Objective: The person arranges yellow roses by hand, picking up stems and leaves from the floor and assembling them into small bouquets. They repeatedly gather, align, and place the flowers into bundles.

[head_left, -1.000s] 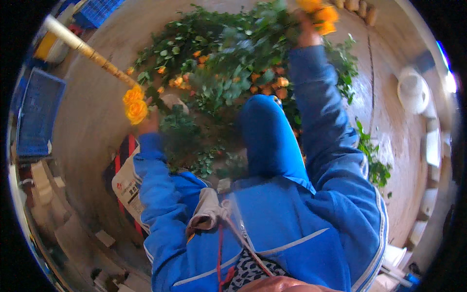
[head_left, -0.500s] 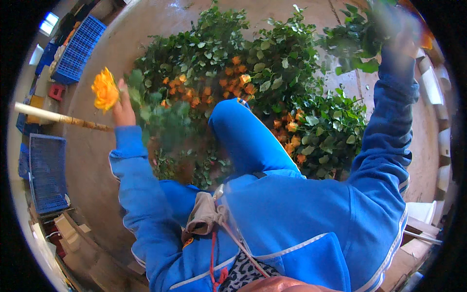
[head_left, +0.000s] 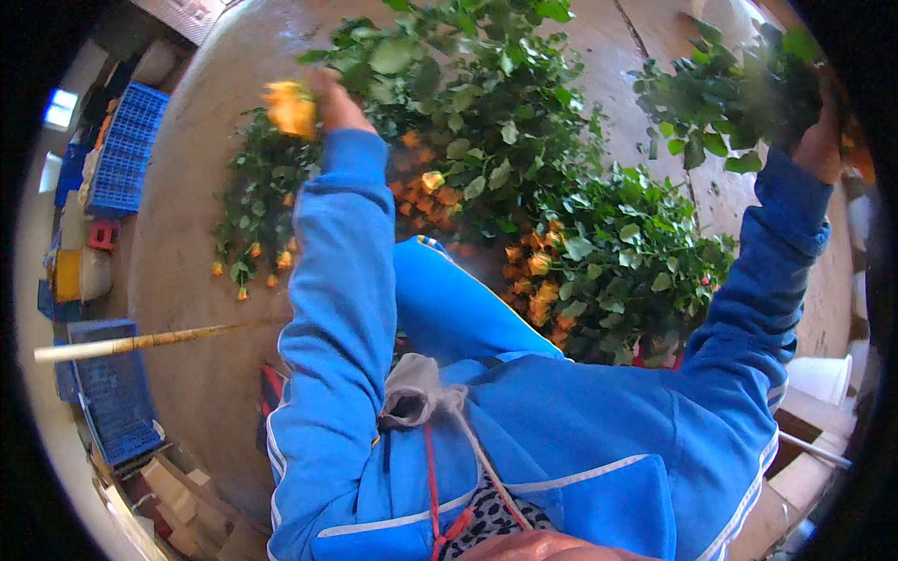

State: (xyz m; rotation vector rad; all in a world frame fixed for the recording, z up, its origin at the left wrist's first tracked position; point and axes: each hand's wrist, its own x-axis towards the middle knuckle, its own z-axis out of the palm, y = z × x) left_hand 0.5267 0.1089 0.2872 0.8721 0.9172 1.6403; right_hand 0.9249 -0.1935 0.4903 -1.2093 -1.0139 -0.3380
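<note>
My left hand (head_left: 339,101) is raised at the upper left, its fingers closed around the stem of a yellow-orange rose (head_left: 291,108); the stem itself is lost among leaves. At the upper right, my right hand (head_left: 821,140) grips a leafy bunch of roses (head_left: 730,93). Some orange blooms of that bunch show dimly past the wrist, near the dark rim. Between my arms lies a large pile of cut roses (head_left: 486,131) on the floor, leaves outward, with orange heads (head_left: 538,266) turned toward my knee. Smaller rose stems (head_left: 257,206) lie left of it.
A long wooden pole (head_left: 140,346) juts in from the left. Along the left side stand blue crates (head_left: 131,150), a red plastic item (head_left: 101,235) and cardboard pieces (head_left: 178,496). A white bucket (head_left: 821,381) is at the lower right. My bent knee (head_left: 458,294) reaches into the flowers.
My left hand has swung up and right with the rose, over the pile's far left part. My right hand and its bunch have shifted slightly lower. The whole view has tilted a little.
</note>
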